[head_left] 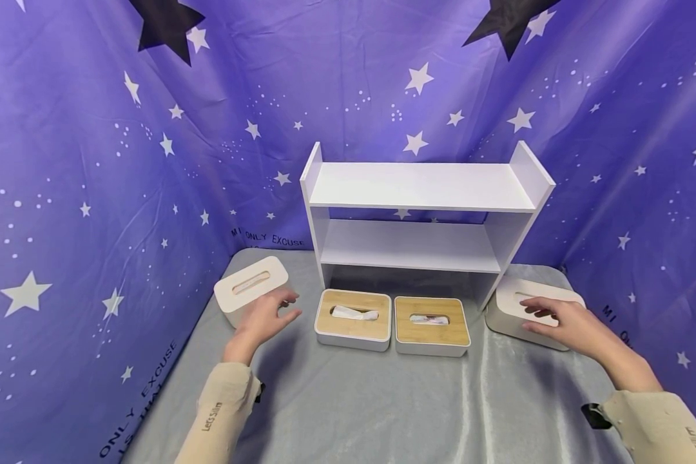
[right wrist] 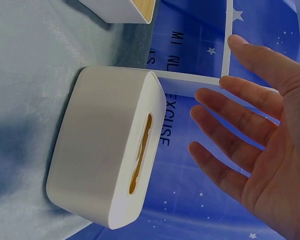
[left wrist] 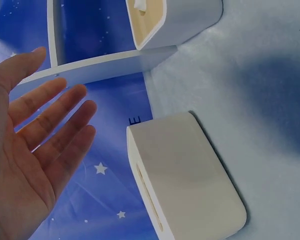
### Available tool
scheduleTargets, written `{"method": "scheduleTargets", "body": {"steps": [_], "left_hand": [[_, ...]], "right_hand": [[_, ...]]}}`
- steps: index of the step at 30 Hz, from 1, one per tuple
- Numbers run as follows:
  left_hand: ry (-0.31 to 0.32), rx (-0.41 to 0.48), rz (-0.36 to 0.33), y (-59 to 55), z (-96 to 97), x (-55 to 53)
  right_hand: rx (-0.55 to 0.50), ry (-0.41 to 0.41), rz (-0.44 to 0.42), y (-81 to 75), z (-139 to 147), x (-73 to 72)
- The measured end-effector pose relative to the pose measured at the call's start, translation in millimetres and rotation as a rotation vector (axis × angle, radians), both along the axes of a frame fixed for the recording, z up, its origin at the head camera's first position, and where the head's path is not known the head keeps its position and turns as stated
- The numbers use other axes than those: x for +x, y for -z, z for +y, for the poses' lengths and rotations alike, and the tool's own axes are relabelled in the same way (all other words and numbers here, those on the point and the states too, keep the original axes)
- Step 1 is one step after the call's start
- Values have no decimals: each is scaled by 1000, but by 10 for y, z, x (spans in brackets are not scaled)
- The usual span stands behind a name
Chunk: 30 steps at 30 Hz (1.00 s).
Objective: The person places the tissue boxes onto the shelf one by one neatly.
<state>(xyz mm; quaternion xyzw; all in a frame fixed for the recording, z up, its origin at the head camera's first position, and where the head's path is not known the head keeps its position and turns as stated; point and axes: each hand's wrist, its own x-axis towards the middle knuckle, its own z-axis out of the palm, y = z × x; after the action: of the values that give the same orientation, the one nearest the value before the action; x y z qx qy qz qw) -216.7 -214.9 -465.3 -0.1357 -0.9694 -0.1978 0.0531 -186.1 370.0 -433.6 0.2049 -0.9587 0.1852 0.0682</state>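
Note:
My left hand (head_left: 262, 317), fingers spread and holding nothing, hovers by the front of a white tissue box (head_left: 226, 293) with a slotted lid. In the left wrist view that box (left wrist: 190, 175) stands apart from the fingers (left wrist: 65, 145). Over at the right, my right hand (head_left: 574, 322) is above another white tissue box (head_left: 513, 316), its fingers loosely spread. The right wrist view shows a gap between this box (right wrist: 95, 145) and the fingertips (right wrist: 202, 115). Two tissue boxes with wooden lids, the left one (head_left: 352, 332) and the right one (head_left: 432, 332), sit side by side between my hands, tissue showing in their slots.
A white two-tier shelf (head_left: 412, 187) stands behind the boxes, its right leg close to the right white box. Grey cloth (head_left: 371, 406) covers the table. Purple star-printed curtains (head_left: 348, 84) hang at the back and both sides.

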Motion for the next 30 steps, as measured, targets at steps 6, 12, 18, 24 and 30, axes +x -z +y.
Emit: {"method": "scheduleTargets", "body": {"steps": [6, 12, 18, 24, 30], "left_hand": [[13, 8, 5, 54, 38, 10], [11, 21, -20, 111, 83, 15], [19, 36, -34, 142, 134, 17], [11, 46, -32, 173, 192, 32], [20, 70, -21, 214, 249, 52]], "right_hand": [[-16, -8, 4, 18, -11, 11], [-20, 1, -10, 40, -27, 17], [-34, -4, -10, 88, -37, 19], [-39, -1, 3, 118, -36, 33], [-66, -6, -9, 158, -48, 48]]}}
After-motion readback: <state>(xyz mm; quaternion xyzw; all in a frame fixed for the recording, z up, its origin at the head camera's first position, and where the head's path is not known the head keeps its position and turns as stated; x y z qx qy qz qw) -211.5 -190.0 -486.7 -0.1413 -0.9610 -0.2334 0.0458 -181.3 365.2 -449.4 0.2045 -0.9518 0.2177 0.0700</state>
